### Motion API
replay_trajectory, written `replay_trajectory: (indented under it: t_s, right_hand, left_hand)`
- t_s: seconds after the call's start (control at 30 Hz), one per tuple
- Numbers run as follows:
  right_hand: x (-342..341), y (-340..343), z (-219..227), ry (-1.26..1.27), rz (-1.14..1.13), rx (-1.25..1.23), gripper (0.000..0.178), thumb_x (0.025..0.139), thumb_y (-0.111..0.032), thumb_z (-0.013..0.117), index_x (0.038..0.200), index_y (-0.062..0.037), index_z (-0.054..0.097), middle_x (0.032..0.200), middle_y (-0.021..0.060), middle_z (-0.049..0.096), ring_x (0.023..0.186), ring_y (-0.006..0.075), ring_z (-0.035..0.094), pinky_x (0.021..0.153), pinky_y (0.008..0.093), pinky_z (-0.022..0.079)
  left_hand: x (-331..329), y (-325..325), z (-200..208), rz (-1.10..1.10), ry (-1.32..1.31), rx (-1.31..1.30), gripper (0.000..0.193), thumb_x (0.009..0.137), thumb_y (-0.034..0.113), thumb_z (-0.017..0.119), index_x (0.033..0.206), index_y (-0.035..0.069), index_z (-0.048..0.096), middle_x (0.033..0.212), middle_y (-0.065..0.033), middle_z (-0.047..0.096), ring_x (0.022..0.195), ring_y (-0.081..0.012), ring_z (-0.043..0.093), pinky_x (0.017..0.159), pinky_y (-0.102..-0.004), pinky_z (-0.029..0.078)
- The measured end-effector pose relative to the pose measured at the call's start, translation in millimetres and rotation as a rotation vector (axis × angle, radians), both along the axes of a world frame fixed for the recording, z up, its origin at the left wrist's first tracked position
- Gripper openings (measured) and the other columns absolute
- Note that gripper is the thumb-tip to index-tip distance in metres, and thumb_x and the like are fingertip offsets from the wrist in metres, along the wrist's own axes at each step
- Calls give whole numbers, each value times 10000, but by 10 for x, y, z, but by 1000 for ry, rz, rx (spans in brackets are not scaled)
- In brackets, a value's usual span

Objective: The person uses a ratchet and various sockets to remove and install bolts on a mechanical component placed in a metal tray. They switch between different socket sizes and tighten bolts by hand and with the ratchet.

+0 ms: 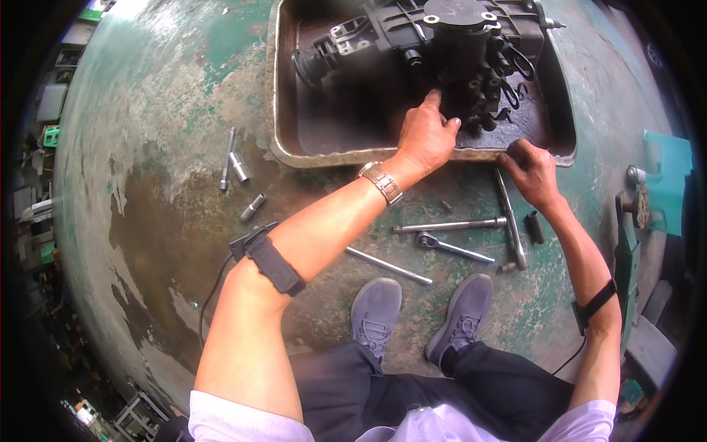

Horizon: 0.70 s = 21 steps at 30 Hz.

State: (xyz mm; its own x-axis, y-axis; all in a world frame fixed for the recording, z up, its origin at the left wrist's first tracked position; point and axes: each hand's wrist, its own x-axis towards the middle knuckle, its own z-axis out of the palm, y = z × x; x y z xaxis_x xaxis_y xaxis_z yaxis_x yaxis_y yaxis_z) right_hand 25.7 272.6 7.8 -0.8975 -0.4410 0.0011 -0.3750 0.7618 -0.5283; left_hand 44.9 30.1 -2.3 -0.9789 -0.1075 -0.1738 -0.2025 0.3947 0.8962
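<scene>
A dark, greasy gearbox-like metal assembly (460,55) sits in a worn metal tray (353,158). My left hand (429,134) reaches over the tray's near rim. Its index finger stretches to the lower part of the assembly and its thumb stands apart; it appears to hold nothing. By the near right rim, my right hand (532,173) is closed with curled fingers. Whether something small is inside them is hidden. Just below that hand, a long-handled wrench (511,221) lies on the floor.
Near my shoes (377,313) lie a ratchet (455,248), an extension bar (451,225), a thin rod (390,266) and a dark socket (535,227). Left of them are more sockets (239,167). A green metal stand (627,272) and turquoise plastic piece (669,180) are at right.
</scene>
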Motion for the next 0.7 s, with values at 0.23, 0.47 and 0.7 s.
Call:
replay_trajectory:
  t_s: [0.23,0.47,0.7]
  right_hand:
    - [-22,21,-49,41,11,8,227,823,-207,727,801,-22,596,695,147,626,588,283,598,571,381,465]
    - [4,40,-91,71,4,-2,212,819,-205,720,805,-43,584,707,152,630,620,339,619,578,412,476]
    - [344,-26,-106,111,354,-109,150,794,-151,690,806,-42,588,727,144,610,664,361,614,608,445,490]
  left_hand:
    - [-25,-112,-64,-95,74,55,672,873,162,685,1442,-27,381,769,-83,658,672,-115,602,650,-285,511]
    - [-95,-310,-179,-150,28,-55,366,889,176,661,1187,-32,623,867,-118,714,639,-136,638,649,-301,534]
    - [-24,-333,-267,-184,65,-179,276,884,193,651,1047,-28,681,863,-149,718,654,-176,659,681,-330,536]
